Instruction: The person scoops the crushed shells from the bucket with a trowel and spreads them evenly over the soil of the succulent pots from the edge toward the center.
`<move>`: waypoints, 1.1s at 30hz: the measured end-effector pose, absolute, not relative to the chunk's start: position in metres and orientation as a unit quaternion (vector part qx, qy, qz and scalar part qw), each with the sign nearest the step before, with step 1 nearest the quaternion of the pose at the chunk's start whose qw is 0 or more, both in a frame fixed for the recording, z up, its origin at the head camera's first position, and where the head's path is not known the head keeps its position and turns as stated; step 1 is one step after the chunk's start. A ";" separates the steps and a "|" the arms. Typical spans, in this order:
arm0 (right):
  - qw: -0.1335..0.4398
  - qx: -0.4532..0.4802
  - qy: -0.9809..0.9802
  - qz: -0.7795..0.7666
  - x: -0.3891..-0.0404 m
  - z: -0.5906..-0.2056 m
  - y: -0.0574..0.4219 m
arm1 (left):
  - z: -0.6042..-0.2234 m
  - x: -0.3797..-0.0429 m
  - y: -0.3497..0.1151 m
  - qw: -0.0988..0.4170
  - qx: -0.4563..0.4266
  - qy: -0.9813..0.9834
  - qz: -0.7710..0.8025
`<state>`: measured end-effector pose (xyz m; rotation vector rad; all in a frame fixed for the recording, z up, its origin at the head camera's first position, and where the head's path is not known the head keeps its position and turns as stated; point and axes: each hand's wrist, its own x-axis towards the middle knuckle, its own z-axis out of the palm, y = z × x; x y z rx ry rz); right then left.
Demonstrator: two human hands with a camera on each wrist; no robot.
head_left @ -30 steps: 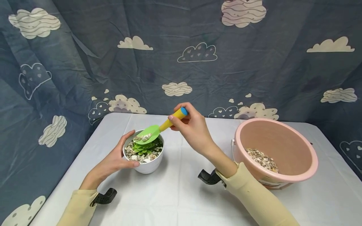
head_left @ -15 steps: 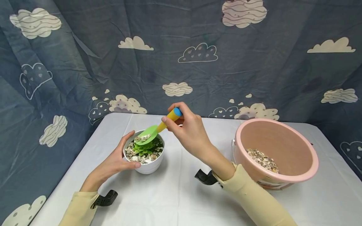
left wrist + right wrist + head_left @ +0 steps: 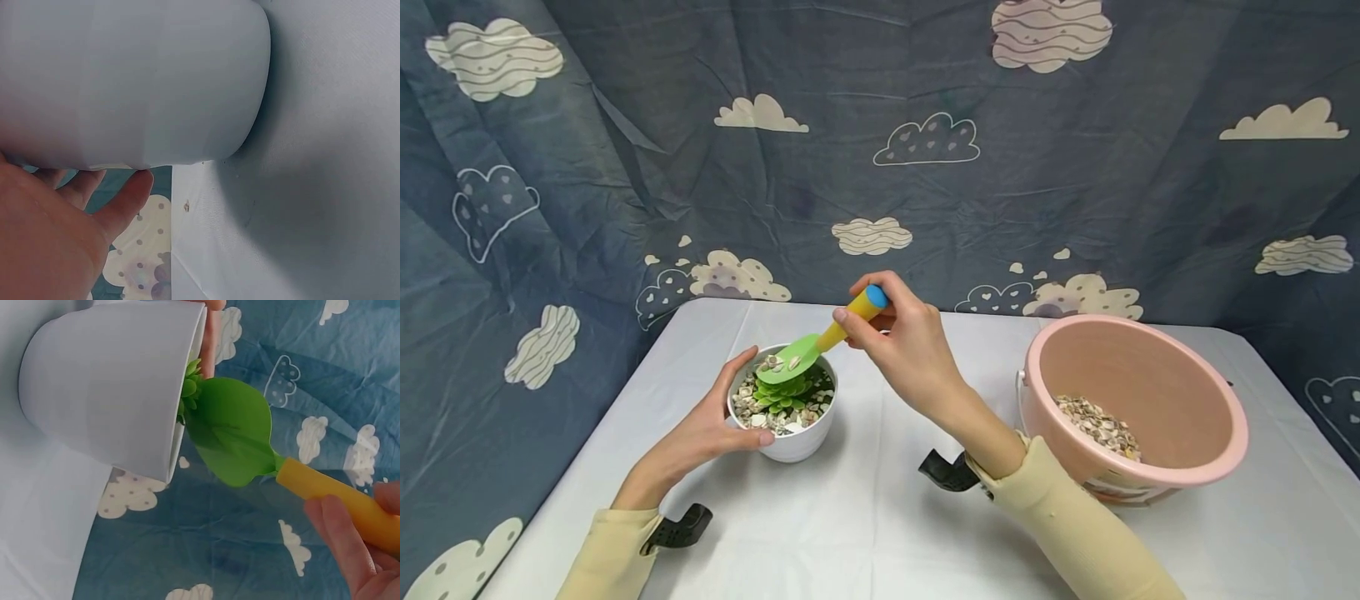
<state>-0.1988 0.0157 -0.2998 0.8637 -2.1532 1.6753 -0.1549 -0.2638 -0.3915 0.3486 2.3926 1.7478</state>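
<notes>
A white plant pot holds a green succulent ringed by small pebbles. My left hand grips the pot's left side, thumb near the front of the rim and fingers round the back; the left wrist view shows fingertips against its wall. In my right hand is a toy trowel with a green blade and a yellow handle capped in blue, pinched by thumb and fingers. Its blade tilts down over the far part of the pot, covering part of the succulent, with a few pebbles on it.
A pink bucket stands on the right of the white-covered table, with a heap of pebbles inside. Behind the table hangs a dark blue cloth with cloud prints.
My right hand has shifted slightly left with the trowel. Most of the pebbles on the blade have slid off toward the pot. My left hand stays on the pot.
</notes>
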 end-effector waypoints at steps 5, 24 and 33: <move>0.121 0.299 -0.722 0.612 -0.202 -0.306 0.020 | -0.393 -0.156 -0.268 0.082 0.126 0.789 0.595; 0.005 0.211 -0.653 0.728 -0.230 -0.323 0.024 | -0.394 -0.163 -0.276 0.111 0.149 0.762 0.621; -0.009 0.188 -0.629 0.754 -0.235 -0.329 0.023 | -0.394 -0.159 -0.275 0.095 0.134 0.776 0.608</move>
